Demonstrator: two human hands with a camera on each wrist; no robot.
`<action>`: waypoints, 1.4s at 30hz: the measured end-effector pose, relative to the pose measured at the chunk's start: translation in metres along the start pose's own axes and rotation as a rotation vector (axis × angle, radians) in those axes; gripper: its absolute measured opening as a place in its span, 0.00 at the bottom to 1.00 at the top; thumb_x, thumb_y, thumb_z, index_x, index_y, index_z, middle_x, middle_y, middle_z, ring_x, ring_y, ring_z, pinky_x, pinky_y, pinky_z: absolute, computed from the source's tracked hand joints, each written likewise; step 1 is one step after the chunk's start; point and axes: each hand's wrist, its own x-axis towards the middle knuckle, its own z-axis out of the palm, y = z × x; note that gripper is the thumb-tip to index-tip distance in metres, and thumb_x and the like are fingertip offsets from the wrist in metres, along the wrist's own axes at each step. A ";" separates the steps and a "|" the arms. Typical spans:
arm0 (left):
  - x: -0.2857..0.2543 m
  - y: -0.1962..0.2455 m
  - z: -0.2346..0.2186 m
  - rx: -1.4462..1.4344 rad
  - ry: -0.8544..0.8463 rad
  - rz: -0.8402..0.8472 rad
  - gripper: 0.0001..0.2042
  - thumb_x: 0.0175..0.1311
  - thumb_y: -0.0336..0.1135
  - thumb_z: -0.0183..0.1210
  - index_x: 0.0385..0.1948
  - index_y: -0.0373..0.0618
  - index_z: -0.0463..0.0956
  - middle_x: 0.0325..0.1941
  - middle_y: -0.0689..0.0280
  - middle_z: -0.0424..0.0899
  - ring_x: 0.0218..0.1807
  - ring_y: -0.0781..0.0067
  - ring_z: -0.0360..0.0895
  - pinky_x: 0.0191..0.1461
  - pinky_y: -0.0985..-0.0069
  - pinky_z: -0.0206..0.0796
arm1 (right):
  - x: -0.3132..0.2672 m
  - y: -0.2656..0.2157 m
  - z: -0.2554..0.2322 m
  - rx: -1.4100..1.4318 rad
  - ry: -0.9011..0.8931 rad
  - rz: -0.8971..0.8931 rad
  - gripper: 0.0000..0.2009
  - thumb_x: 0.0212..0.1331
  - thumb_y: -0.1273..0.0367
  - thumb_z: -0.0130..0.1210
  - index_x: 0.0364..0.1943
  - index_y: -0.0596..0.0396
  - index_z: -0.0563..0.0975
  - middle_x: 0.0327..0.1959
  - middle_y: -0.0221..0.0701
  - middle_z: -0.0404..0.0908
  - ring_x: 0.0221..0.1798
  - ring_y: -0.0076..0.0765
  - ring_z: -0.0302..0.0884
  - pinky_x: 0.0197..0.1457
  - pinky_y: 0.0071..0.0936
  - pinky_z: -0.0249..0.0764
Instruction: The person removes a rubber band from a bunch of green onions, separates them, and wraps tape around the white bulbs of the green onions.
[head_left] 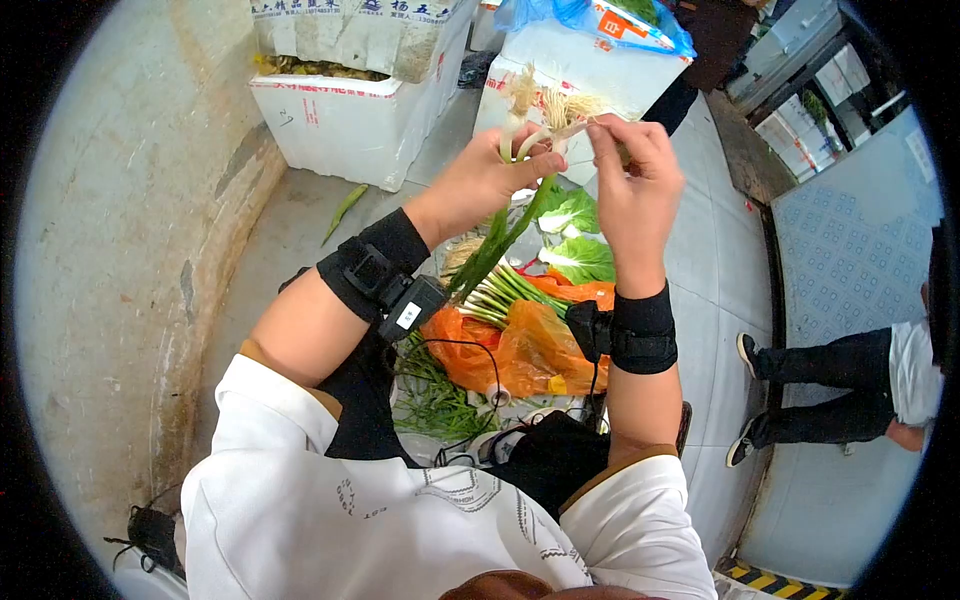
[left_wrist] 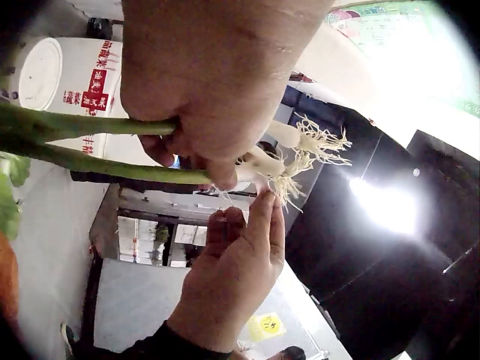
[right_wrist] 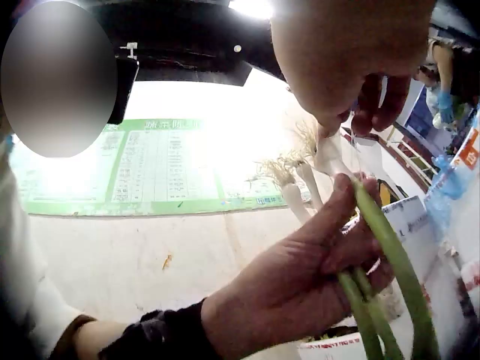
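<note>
Several scallions (head_left: 497,250) are gripped in my left hand (head_left: 475,185), their white ends and stringy roots (head_left: 570,104) pointing away from me and their green leaves hanging back toward my lap. In the right wrist view, the left thumb presses along one white stalk (right_wrist: 330,159), which stands apart from the others. My right hand (head_left: 642,175) pinches a thin pale strip of skin at that stalk's root end, thumb against forefinger. Its other fingers curl loosely, and the left wrist view shows the pinching fingertips (left_wrist: 264,196) right beside the roots.
Below my hands, more scallions (head_left: 490,298) lie on an orange plastic bag (head_left: 540,345), near leafy greens (head_left: 580,258) and green trimmings (head_left: 435,395). White foam boxes (head_left: 340,130) stand ahead. A wall (head_left: 130,250) rises at left; a person (head_left: 830,370) stands at right.
</note>
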 end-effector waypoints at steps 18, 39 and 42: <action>-0.006 0.000 0.006 0.133 -0.061 -0.109 0.14 0.74 0.39 0.58 0.50 0.38 0.79 0.43 0.72 0.83 0.42 0.85 0.72 0.47 0.82 0.66 | 0.010 0.008 -0.013 0.070 0.159 0.267 0.07 0.63 0.71 0.65 0.38 0.61 0.85 0.30 0.29 0.79 0.31 0.23 0.76 0.36 0.22 0.71; 0.000 -0.002 -0.022 -0.310 0.084 -0.150 0.16 0.78 0.44 0.53 0.56 0.45 0.74 0.51 0.71 0.81 0.51 0.83 0.79 0.55 0.79 0.72 | 0.001 0.018 0.010 0.476 -0.605 0.676 0.20 0.68 0.58 0.60 0.55 0.58 0.79 0.48 0.35 0.85 0.51 0.28 0.79 0.51 0.26 0.74; -0.005 0.010 -0.018 -0.342 0.099 -0.091 0.14 0.77 0.45 0.54 0.52 0.46 0.76 0.42 0.75 0.78 0.39 0.88 0.73 0.45 0.83 0.67 | -0.008 0.015 0.022 0.449 -0.579 0.598 0.16 0.66 0.62 0.62 0.50 0.59 0.82 0.38 0.30 0.87 0.40 0.19 0.80 0.44 0.22 0.75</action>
